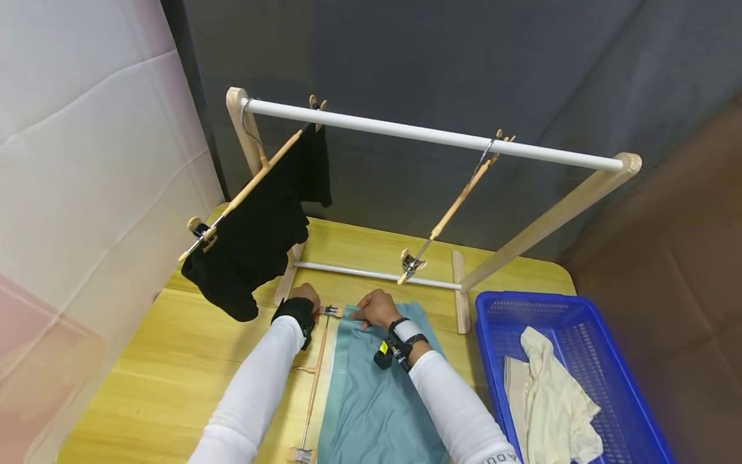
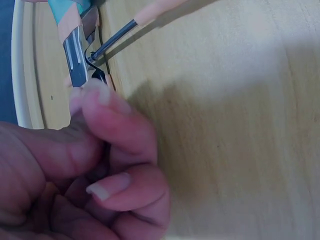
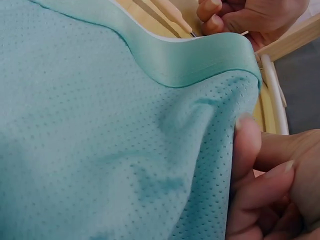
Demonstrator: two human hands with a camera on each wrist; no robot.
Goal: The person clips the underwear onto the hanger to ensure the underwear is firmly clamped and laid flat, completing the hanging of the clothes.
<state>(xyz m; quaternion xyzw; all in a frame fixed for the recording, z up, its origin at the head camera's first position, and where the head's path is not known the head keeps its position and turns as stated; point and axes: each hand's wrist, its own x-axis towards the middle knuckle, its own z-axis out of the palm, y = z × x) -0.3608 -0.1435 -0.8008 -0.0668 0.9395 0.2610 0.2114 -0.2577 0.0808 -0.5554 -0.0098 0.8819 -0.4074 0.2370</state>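
Note:
A teal mesh garment [image 1: 377, 393] with a smooth waistband [image 3: 200, 60] lies on the wooden table. Along its band lies a wooden clip hanger [image 1: 317, 370], its hook pointing left. My left hand [image 1: 306, 295] pinches the hanger's far metal clip [image 2: 76, 57] between thumb and forefinger, and the clip's tip overlaps the teal cloth in the left wrist view. With thumb and fingers, my right hand [image 1: 379, 308] grips the garment's side edge just below the band. The hanger's near clip [image 1: 303, 455] lies beside the band at the bottom of the head view.
Behind my hands stands a rack with a white rail [image 1: 371, 125]. A black garment [image 1: 266, 212] hangs from its left end, and a bare clip hanger [image 1: 458, 206] hangs farther right. At right, a blue basket [image 1: 614, 361] holds cream cloth [image 1: 556, 399].

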